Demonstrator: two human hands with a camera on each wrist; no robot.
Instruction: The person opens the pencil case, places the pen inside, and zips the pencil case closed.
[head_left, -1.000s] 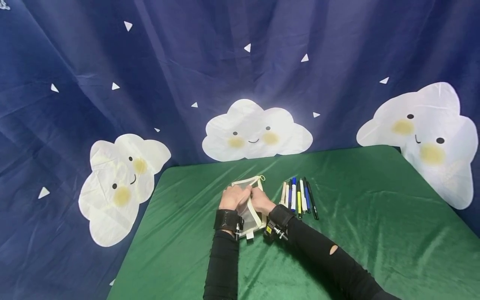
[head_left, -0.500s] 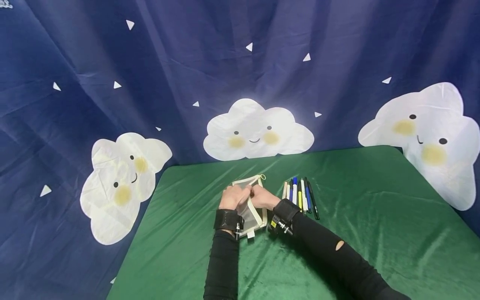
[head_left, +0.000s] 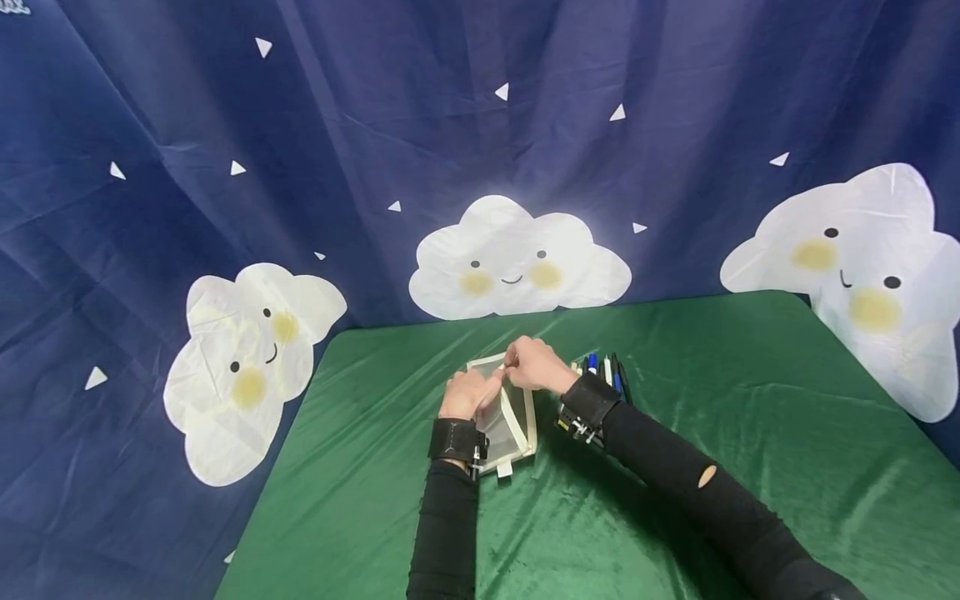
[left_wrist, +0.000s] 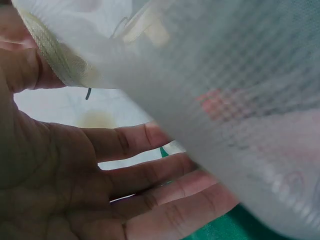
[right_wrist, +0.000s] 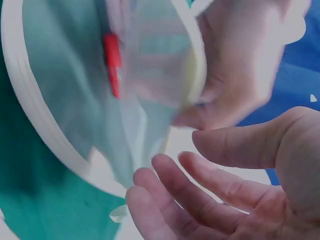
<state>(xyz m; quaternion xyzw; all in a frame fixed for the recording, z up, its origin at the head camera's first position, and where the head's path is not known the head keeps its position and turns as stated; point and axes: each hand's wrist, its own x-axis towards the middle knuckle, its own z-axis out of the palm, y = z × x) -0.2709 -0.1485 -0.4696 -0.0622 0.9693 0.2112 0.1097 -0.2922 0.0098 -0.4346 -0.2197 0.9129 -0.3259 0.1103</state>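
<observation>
A see-through mesh zipper pouch (head_left: 494,429) with cream edging lies on the green cloth, its mouth parted. My left hand (head_left: 459,393) pinches the rim at the far side, thumb on the edging in the left wrist view and fingers behind the mesh (left_wrist: 240,60). Just outside the mouth is my right hand (head_left: 537,365). In the right wrist view its fingers (right_wrist: 200,200) are loosely bent, thumb apart from them, with nothing between. A red-ended pen or marker (right_wrist: 113,65) shows through the pouch's mesh.
Right of the pouch lies a row of several pens and markers (head_left: 592,364), partly hidden by my right wrist. The table's green cloth (head_left: 360,467) spreads around. Behind it hangs a dark blue curtain (head_left: 360,100) with white clouds.
My right hand has drawn out of the pouch's mouth and moved up and right, now covering part of the pen row. The left hand keeps its hold on the rim.
</observation>
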